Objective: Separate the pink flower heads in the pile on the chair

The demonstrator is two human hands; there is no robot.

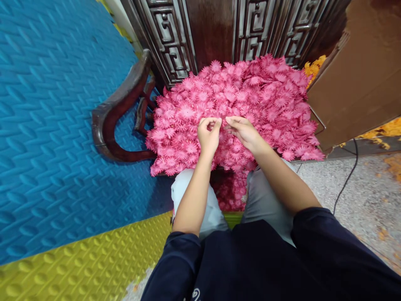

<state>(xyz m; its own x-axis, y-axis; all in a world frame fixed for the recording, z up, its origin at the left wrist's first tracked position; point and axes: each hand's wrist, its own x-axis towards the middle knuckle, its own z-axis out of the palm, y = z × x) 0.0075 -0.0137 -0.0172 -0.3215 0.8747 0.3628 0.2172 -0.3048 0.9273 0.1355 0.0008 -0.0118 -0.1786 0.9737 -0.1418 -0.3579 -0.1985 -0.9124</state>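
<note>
A broad heap of pink artificial flower heads (188, 113) spreads in front of me, with more of them lower down between my knees. Over the middle of the heap, my left hand (209, 133) is closed, thumb and forefinger pinched together. Just to its right is my right hand (243, 130), its thumb and forefinger likewise drawn together and facing the left. The fingertips nearly meet. Whatever they pinch is too small to make out against the pink behind.
A curved dark wooden armrest (108, 121) borders the heap on the left, beside blue matting (56, 125). Carved dark panels (209, 31) rise behind. On the right are a brown cardboard box (360, 75), orange petals (384, 130) and a black cable (346, 182) on the floor.
</note>
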